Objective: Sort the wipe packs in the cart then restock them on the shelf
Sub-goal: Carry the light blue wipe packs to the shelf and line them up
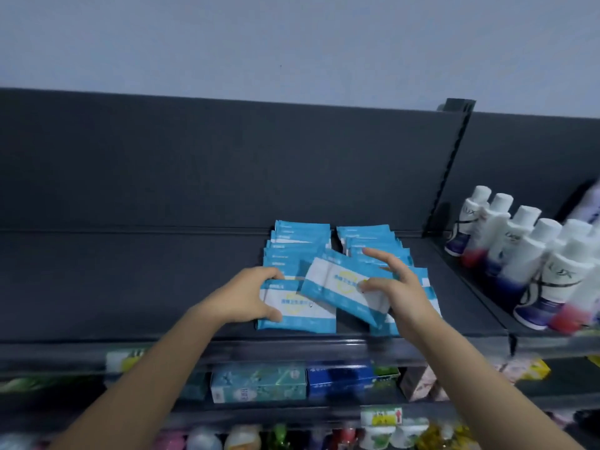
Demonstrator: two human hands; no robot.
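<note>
Two rows of blue-and-white wipe packs lie overlapped on the dark top shelf (130, 287), the left row (298, 241) and the right row (370, 238) just beside each other. The left hand (250, 295) grips the front wipe pack (302, 311) of the left row, fingers (274, 273) curled over its far edge and thumb on its near edge. The right hand (399, 293) pinches a tilted wipe pack (337, 287) by its right end, thumb on top and index finger raised; this pack lies askew across both rows.

The packs look light, soft and flat, with slick film wrappers, so they will probably slide over one another and sag if held by a corner. A hold across the short ends, thumb against fingers, seems safest. White Lux bottles (532, 254) stand close on the right. The cart is not in view.
</note>
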